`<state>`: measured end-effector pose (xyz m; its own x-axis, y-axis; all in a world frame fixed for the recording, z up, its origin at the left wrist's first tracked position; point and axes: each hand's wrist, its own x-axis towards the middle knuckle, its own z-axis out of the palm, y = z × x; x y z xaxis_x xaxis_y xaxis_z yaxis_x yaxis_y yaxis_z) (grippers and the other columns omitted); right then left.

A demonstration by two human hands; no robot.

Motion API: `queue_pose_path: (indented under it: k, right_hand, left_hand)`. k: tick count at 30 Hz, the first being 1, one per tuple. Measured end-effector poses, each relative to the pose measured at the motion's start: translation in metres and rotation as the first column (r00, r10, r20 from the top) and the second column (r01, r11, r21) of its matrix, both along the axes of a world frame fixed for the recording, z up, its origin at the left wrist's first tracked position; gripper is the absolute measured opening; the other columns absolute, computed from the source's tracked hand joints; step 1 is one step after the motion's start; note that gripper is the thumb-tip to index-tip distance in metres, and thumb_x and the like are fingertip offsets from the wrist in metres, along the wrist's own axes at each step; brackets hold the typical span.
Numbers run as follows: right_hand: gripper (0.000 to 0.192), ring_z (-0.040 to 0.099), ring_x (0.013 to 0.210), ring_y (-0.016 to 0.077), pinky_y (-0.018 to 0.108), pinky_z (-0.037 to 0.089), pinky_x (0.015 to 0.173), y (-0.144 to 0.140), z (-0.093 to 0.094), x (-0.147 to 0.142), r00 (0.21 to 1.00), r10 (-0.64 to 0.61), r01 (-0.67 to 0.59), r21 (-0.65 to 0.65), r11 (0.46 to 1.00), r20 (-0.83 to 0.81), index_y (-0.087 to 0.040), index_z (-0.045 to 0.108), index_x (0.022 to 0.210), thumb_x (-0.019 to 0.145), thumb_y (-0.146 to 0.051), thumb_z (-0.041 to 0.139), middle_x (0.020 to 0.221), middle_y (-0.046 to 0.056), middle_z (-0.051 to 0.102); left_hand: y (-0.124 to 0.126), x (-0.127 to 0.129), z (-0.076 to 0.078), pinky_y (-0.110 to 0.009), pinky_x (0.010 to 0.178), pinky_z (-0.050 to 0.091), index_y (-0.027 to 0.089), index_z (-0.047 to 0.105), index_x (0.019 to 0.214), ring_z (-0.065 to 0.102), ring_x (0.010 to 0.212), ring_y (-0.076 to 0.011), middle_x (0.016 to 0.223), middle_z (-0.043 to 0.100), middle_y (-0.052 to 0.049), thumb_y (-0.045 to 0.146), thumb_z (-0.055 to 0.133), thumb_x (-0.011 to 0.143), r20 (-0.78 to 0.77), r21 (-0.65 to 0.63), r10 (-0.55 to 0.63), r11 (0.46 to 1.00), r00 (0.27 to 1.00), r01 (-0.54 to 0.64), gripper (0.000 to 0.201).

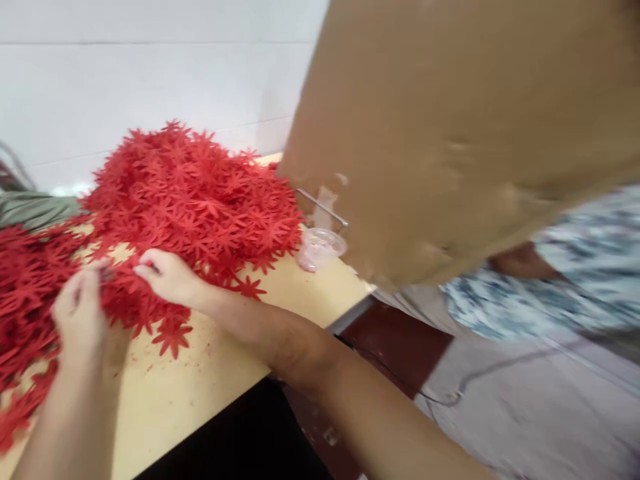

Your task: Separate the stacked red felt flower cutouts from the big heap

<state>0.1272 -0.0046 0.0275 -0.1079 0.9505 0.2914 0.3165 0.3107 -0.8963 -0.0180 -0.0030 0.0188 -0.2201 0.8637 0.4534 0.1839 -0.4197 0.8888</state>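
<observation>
On table (210, 393) near edge | left hand (80, 313), right hand (167, 275) pinching red leaves (195, 193) | bare wood beside

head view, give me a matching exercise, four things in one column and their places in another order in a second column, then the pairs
Things:
1. heap of red star-shaped paper cutouts
2. clear plastic cup
3. brown cardboard sheet
4. right hand

Places:
A. fills the upper right of the view
B. on the yellow table, at its far right edge
C. piled on the table near the white wall
D. at the near edge of the heap, fingertips among the cutouts

Pairs: 1-C, 2-B, 3-A, 4-D
</observation>
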Motion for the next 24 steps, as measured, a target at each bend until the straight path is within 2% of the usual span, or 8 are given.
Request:
queue_pose_path:
  k: [1,2,4,7,11,17,21,24]
  right_hand:
    - [0.017,0.044,0.064,0.0085,0.022,0.035,0.065,-0.002,0.001,0.0,1.0,-0.014,0.014,0.001,1.0,-0.007,-0.018,0.045,0.07,0.083,-0.028,0.049,0.066,-0.004,0.047]
    - [0.017,0.045,0.065,0.0087,0.023,0.035,0.066,-0.004,0.001,0.001,0.999,-0.019,0.019,0.012,1.0,-0.035,-0.018,0.045,0.069,0.084,-0.026,0.046,0.067,-0.003,0.049]
    - [0.024,0.043,0.061,0.0089,0.023,0.034,0.063,-0.005,-0.001,0.003,0.997,-0.059,0.06,0.013,0.998,-0.057,-0.018,0.044,0.066,0.086,-0.03,0.042,0.062,-0.003,0.046]
    - [0.027,0.04,0.057,0.0089,0.024,0.033,0.058,-0.003,-0.008,0.004,0.993,-0.062,0.064,0.014,0.998,-0.096,-0.019,0.042,0.062,0.084,-0.034,0.043,0.057,-0.004,0.044]
    - [0.027,0.038,0.054,0.0088,0.024,0.033,0.055,-0.003,-0.017,0.001,0.989,-0.014,0.017,0.021,1.0,-0.148,-0.02,0.042,0.064,0.082,-0.04,0.044,0.056,-0.004,0.043]
    - [0.021,0.046,0.06,0.0116,0.027,0.036,0.061,-0.008,-0.02,0.0,0.998,-0.021,0.024,0.055,0.998,-0.051,-0.02,0.045,0.073,0.082,-0.038,0.045,0.066,-0.001,0.052]
    - [0.02,0.046,0.062,0.013,0.028,0.036,0.064,-0.011,-0.018,0.001,0.996,-0.083,0.081,0.079,0.994,0.027,-0.02,0.044,0.075,0.083,-0.038,0.042,0.068,0.0,0.051]
    - [0.021,0.046,0.062,0.0133,0.028,0.035,0.063,-0.013,-0.016,-0.001,0.995,-0.075,0.071,0.063,0.995,0.059,-0.02,0.043,0.077,0.084,-0.04,0.041,0.067,0.0,0.05]
  left_hand:
    - [-0.006,0.008,0.001,-0.027,0.078,0.048,0.019,0.068,0.084,0.06,0.079,-0.013,0.087,0.069,-0.002,0.05,0.062,0.072,0.093,-0.072,-0.074,0.994,0.993,0.081,0.034]
    - [-0.011,0.015,0.001,-0.027,0.076,0.049,0.018,0.068,0.085,0.06,0.08,-0.0133,0.088,0.069,-0.003,0.051,0.063,0.07,0.157,-0.136,-0.151,0.975,0.976,0.173,0.036]
    - [-0.016,0.026,-0.001,-0.027,0.072,0.049,0.019,0.066,0.091,0.061,0.076,-0.0127,0.088,0.068,-0.003,0.052,0.066,0.067,0.265,-0.183,-0.24,0.938,0.934,0.293,0.041]
    - [-0.018,0.03,-0.004,-0.025,0.067,0.049,0.02,0.063,0.092,0.059,0.069,-0.0108,0.08,0.065,0.0,0.045,0.074,0.06,0.272,-0.198,-0.289,0.917,0.918,0.347,0.042]
    - [-0.022,0.028,-0.003,-0.025,0.071,0.049,0.019,0.06,0.089,0.058,0.07,-0.0094,0.079,0.064,0.0,0.035,0.074,0.061,0.285,-0.213,-0.324,0.896,0.902,0.389,0.035]
    - [-0.023,0.029,0.0,-0.024,0.07,0.047,0.019,0.061,0.091,0.056,0.068,-0.0087,0.079,0.062,0.001,0.034,0.07,0.065,0.281,-0.232,-0.284,0.907,0.917,0.352,0.031]
    - [-0.02,0.027,-0.004,-0.026,0.076,0.047,0.018,0.061,0.089,0.057,0.073,-0.0095,0.084,0.063,-0.001,0.029,0.067,0.068,0.231,-0.223,-0.184,0.946,0.955,0.236,0.025]
    - [-0.019,0.024,-0.004,-0.025,0.076,0.046,0.018,0.062,0.08,0.056,0.072,-0.0094,0.078,0.063,0.0,0.025,0.065,0.068,0.203,-0.212,-0.13,0.962,0.97,0.174,0.014]
